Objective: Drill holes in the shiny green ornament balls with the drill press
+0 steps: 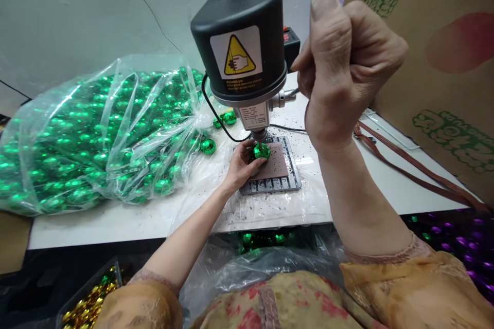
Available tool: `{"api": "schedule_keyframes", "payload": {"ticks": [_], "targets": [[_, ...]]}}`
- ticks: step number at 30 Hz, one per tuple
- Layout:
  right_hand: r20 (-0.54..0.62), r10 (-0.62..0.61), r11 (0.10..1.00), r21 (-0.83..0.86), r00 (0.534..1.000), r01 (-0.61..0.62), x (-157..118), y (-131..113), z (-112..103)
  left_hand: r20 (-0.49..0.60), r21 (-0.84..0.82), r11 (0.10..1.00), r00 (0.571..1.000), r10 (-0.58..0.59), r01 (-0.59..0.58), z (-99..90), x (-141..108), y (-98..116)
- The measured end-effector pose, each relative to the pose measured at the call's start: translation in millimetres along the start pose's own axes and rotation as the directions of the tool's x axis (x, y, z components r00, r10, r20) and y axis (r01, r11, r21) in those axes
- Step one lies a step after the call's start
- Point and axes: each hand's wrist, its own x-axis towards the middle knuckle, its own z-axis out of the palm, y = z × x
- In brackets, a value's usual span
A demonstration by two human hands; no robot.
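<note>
My left hand (243,164) pinches a shiny green faceted ball (262,150) between thumb and fingers. It keeps the ball right below the chuck (258,135) of a small black bench drill press (239,36), over the machine's slotted base (295,180). Whether the bit touches the ball cannot be made out. Raised at the right of the machine, my right hand (343,61) is closed in a fist around the feed lever (291,95), whose grip the fingers hide. A flat brown board (280,164) lies on the base, sprinkled with dark shavings.
A large clear bag of green balls (96,133) fills the left of the white table (104,226). Loose green balls (208,146) lie beside it. A cardboard box (432,61) and brown straps (417,169) are at right. Below are gold balls (90,293) and purple balls (459,241).
</note>
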Motion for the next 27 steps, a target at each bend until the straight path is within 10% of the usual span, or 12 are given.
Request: {"api": "schedule_keyframes", "payload": {"ticks": [27], "targets": [[-0.003, -0.004, 1.000, -0.013, 1.000, 0.004, -31, -4, -19, 0.000, 0.275, 0.960, 0.998, 0.059, -0.057, 9.9, -17, 9]]}}
